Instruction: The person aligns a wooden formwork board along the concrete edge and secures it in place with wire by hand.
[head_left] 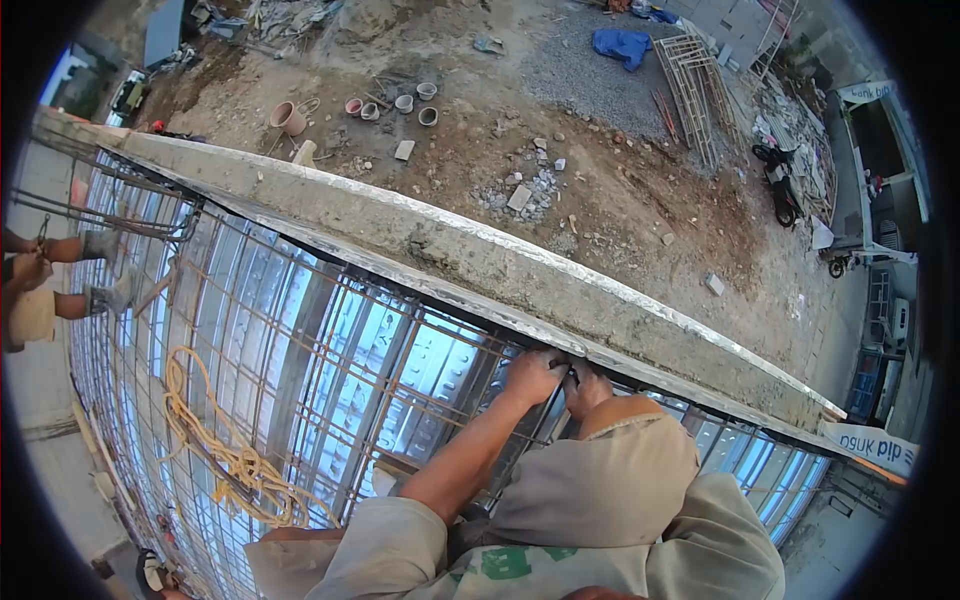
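Observation:
My left hand (534, 376) and my right hand (586, 388) are close together at the inner side of the concrete edge beam (470, 262). The fingers of both hands are bent around something small and dark that I cannot make out. Both hands are just above the steel rebar mesh (345, 375), where it meets the beam. Under the mesh lies shiny ribbed metal decking (435, 360). My bent knee in beige cloth (605, 475) partly hides the right wrist and forearm.
A yellow rope (235, 465) lies loosely on the mesh at the left. Another person's legs and hand (40, 270) are at the far left. Beyond the beam, far below, are buckets (403, 103), rubble, a blue tarp (622, 47) and a motorcycle (782, 190).

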